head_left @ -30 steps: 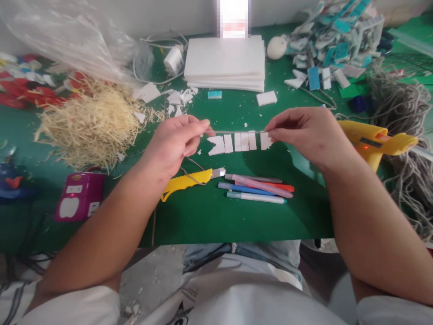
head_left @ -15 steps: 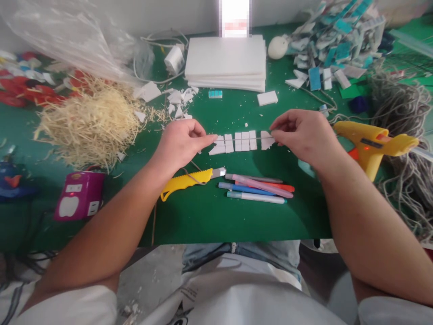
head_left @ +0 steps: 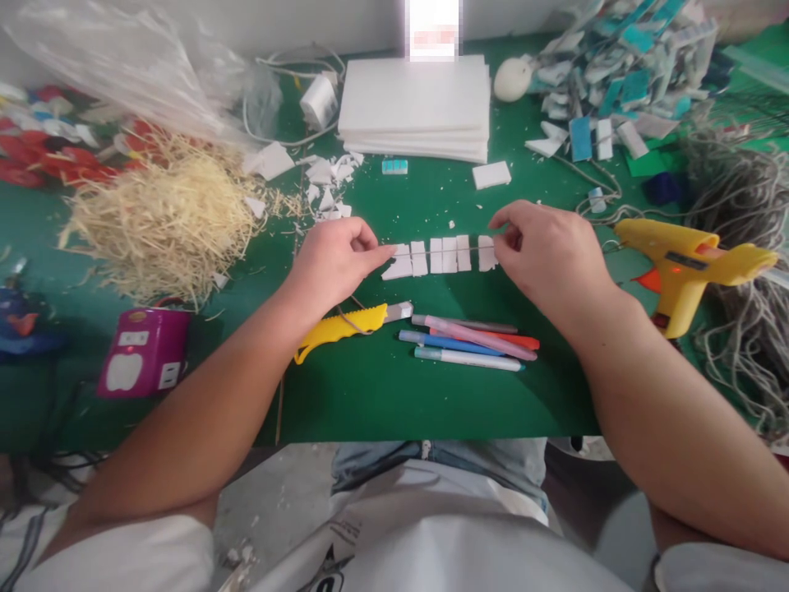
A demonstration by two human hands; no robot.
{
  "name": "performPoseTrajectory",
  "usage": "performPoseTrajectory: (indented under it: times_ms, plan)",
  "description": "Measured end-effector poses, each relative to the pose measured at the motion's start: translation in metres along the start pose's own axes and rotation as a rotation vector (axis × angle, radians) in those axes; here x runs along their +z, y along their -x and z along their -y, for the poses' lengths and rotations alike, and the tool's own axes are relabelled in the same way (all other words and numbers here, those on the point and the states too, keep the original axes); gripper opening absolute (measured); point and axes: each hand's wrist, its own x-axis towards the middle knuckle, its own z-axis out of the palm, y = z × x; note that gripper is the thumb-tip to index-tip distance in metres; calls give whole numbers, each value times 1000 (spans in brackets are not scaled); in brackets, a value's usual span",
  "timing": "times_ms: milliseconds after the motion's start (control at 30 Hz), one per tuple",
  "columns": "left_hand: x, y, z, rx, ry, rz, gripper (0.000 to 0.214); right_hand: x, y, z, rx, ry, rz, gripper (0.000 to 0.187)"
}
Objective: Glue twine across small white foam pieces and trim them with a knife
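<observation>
A row of several small white foam pieces (head_left: 436, 256) lies on the green table, with a thin grey string (head_left: 473, 248) running across them from hand to hand. At the row's left end, my left hand (head_left: 336, 256) pinches the string between thumb and forefinger. My right hand (head_left: 548, 251) is closed at the other end, thumb and fingers at the string and covering part of the rightmost foam piece (head_left: 486, 253). The string's right tip is hidden by those fingers. Nearer to me lie a yellow utility knife (head_left: 345, 329) with its blade out and several felt-tip pens (head_left: 468, 339).
A yellow glue gun (head_left: 684, 255) rests at the right beside tangled grey yarn (head_left: 740, 205). White foam sheets (head_left: 412, 103) are stacked at the back. Straw shavings (head_left: 166, 214) and a purple power socket (head_left: 145, 349) are at left, foam scraps (head_left: 622, 82) at back right.
My right hand has shifted slightly, its thumb and fingers now covering more of the rightmost foam piece. My left hand stays put. The view has moved a little.
</observation>
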Motion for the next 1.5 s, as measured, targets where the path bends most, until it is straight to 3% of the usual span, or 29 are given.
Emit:
performPoseTrajectory:
  times_ms: [333,600,833,967,1133,1267,1367,1500]
  plan:
    - [-5,3,-11,-61,-107,19,26,-3,4,13,-48,263,36,36]
    - [-14,1,-1,-71,46,103,16,-6,2,7,-46,229,29,36]
    - [-13,2,-8,-93,18,147,14,-9,0,5,-33,220,72,38]
    - [-14,4,-5,-24,98,133,20,-13,-1,5,-19,174,90,34]
    - [-18,15,-10,155,279,233,18,-29,5,12,-197,-116,155,14]
    - [-20,31,-23,228,352,354,13,-33,15,27,-393,-486,102,10]
    - [-17,42,-30,331,362,343,8,-24,21,40,-271,-758,265,20]
    - [-7,48,-27,537,289,203,11,-13,25,52,-11,-911,524,28]
